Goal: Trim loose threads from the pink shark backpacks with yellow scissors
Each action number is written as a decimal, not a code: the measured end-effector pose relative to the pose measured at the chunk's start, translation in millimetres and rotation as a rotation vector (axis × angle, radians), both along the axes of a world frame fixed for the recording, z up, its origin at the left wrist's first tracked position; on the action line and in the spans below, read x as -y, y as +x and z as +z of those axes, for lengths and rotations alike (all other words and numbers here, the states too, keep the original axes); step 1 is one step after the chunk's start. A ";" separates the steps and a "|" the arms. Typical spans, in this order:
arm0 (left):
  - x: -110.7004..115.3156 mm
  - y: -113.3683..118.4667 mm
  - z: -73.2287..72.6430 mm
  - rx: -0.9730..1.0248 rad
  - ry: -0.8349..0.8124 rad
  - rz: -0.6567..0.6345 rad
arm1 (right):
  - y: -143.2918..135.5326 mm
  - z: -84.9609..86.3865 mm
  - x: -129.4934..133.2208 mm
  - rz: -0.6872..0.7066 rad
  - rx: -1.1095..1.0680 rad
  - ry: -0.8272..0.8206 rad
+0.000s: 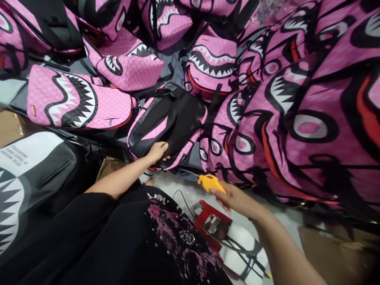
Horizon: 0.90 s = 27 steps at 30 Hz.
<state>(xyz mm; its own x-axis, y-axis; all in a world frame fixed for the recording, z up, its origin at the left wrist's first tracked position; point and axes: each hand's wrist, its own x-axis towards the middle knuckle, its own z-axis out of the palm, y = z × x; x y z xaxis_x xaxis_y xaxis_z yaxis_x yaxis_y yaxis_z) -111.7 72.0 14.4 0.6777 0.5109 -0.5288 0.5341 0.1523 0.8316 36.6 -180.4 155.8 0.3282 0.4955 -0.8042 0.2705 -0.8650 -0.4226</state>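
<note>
A pink and black backpack [181, 118] lies with its black padded back and straps facing up, in front of me. My left hand [158, 152] grips its near edge, thumb on top and fingers partly hidden beneath. In my right hand [230, 196] is a yellow air blow gun [212, 184]. Its thin metal nozzle points left, towards the backpack's near edge, a short way from my left hand. To the left of the backpack, another pink backpack [115, 105] with a printed shark mouth lies on its side.
Pink shark-print backpacks [314, 130] are piled high along the right, and several more lie at the back. A black and white backpack [44, 170] stands at my left. Below are a red stand [208, 225], a white bundle [242, 249] with black straps, and cardboard [329, 253].
</note>
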 end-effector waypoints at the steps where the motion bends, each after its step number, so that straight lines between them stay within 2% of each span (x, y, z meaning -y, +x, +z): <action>1: -4.4 2.8 -1.2 -0.005 -0.156 0.050 | -1.7 -6.1 -0.9 -0.014 0.003 0.051; 2: -6.8 5.6 -2.7 -0.022 -0.253 0.088 | -0.5 -11.0 -4.2 -0.041 0.078 0.088; 4: -5.5 10.4 -5.7 -0.056 -0.284 0.136 | 8.6 -16.7 -13.8 -0.075 0.369 0.131; 6: 1.3 14.4 -6.8 -0.037 -0.161 0.163 | 19.6 -18.2 -21.7 -0.008 0.569 0.145; 9: 13.5 24.0 -3.2 0.228 0.183 0.161 | 20.4 -18.4 -25.1 0.102 0.679 0.059; 11: 18.0 34.2 2.9 0.420 0.362 0.127 | 4.2 -22.1 -24.1 0.158 0.714 -0.033; 14: 14.0 43.8 16.1 0.452 0.368 0.031 | -36.7 -38.9 -24.0 0.321 0.623 -0.131; 16: 2.5 37.5 24.5 0.443 0.392 0.007 | -62.2 -55.9 -27.2 0.337 0.632 -0.186; 17: -6.0 30.5 27.4 0.447 0.433 0.059 | -71.5 -64.9 -30.0 0.323 0.654 -0.196; 19: -27.5 13.1 28.8 0.387 0.491 0.309 | -82.2 -81.1 -37.7 0.303 0.701 -0.186; 20: -39.7 5.2 27.5 0.301 0.431 0.469 | -84.3 -88.0 -42.2 0.304 0.721 -0.178; 22: -63.8 -5.2 22.1 0.086 0.155 0.706 | -85.3 -99.5 -51.0 0.327 0.792 -0.150; 24: -83.6 -8.1 16.3 -0.054 -0.126 0.776 | -85.7 -109.4 -57.8 0.361 0.878 -0.127; 25: -91.0 -7.9 14.3 -0.076 -0.211 0.775 | -86.5 -114.2 -59.7 0.377 0.909 -0.117; 27: -100.7 -7.2 12.5 -0.076 -0.282 0.766 | -88.7 -124.0 -60.2 0.397 0.931 -0.100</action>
